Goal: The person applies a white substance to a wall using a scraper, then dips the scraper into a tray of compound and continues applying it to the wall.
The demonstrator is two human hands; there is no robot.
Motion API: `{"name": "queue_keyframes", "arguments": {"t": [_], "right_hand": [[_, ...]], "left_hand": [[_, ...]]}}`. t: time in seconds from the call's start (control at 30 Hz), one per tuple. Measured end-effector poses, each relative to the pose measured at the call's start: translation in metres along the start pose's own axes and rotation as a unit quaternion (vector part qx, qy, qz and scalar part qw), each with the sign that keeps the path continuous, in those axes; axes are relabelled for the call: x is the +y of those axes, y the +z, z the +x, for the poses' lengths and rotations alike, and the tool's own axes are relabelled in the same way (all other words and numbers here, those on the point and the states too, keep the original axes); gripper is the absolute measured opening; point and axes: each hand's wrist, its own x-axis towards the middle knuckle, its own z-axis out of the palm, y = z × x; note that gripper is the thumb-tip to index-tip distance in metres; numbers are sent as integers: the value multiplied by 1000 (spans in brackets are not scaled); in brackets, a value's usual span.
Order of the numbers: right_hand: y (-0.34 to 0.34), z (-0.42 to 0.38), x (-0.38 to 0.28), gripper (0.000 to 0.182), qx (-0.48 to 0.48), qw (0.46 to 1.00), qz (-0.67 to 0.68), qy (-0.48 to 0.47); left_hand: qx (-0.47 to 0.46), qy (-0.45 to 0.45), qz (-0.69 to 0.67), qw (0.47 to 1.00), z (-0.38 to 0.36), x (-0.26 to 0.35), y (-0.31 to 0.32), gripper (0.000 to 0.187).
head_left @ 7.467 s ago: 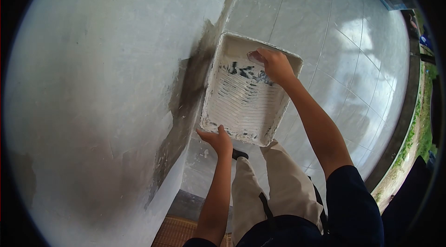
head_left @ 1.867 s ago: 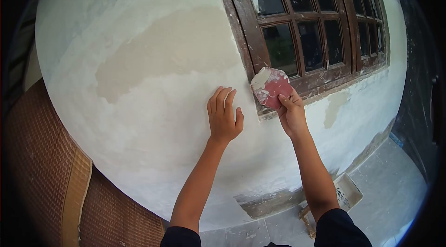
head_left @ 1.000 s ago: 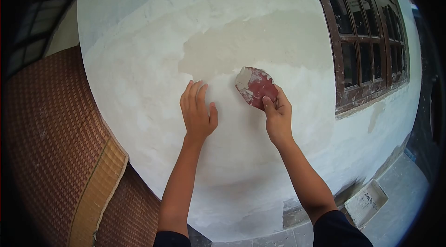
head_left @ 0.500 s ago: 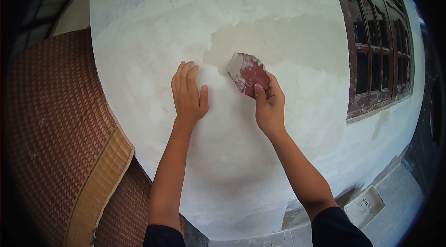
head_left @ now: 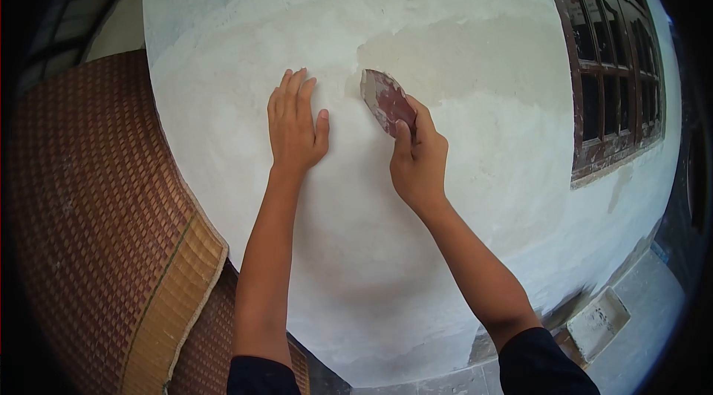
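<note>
My right hand (head_left: pixel 421 154) grips a dark red, flat putty scraper (head_left: pixel 388 102) with the thumb on its near face. Pale grey putty coats the scraper's left edge, which lies at the wall. Around it the white wall (head_left: pixel 371 232) carries a darker, damp-looking putty patch (head_left: pixel 460 57), up and to the right of the scraper. My left hand (head_left: pixel 295 124) is held up against the wall, left of the scraper, with its fingers stretched and nothing in it. Whether its palm presses fully on the wall is hidden.
A brown woven mat (head_left: pixel 89 194) with a tan border hangs at the left. A dark wooden window (head_left: pixel 613 76) is set into the wall at the right. On the floor at lower right sits a whitish, stained tray (head_left: pixel 598 324).
The scraper has moved up and slightly left and turned more edge-on. The darker patch's left part looks smaller. My left hand sits a little higher, and the view has shifted slightly.
</note>
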Motion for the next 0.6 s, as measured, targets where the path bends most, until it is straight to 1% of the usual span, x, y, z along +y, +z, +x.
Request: {"name": "queue_keyframes", "arguments": {"t": [0.03,0.17,0.23,0.27,0.33,0.37,0.43,0.47,0.53,0.57,0.6], "right_hand": [[8,4,-6,34,9,999,-38,-23],[44,11,-17,35,51,992,-98,-53],[64,12,-12,37,115,978,-139,-107],[73,12,-10,37,121,977,-142,-108],[88,9,-7,39,150,955,-215,-139],[95,9,-6,39,152,954,-220,-138],[108,9,-3,42,187,922,-268,-210],[114,8,-4,42,189,921,-271,-208],[126,8,-6,47,201,904,-305,-221],[131,10,-3,47,202,903,-307,-221],[137,12,1,48,207,896,-327,-218]], "left_hand": [[18,-4,1,1000,5,-9,1,45],[58,-17,-21,998,6,-33,4,45],[67,-16,-15,998,2,-38,5,45],[69,-11,-20,997,1,-40,7,45],[85,-2,-50,995,-2,-41,7,44],[85,-1,-55,995,-3,-42,8,44],[114,-12,-79,990,-6,-45,8,44],[112,-10,-83,990,-7,-46,8,44],[152,-25,-101,983,-7,-48,10,43],[152,-24,-104,983,-7,-48,10,43],[173,-46,-118,977,-8,-49,11,43]]}}
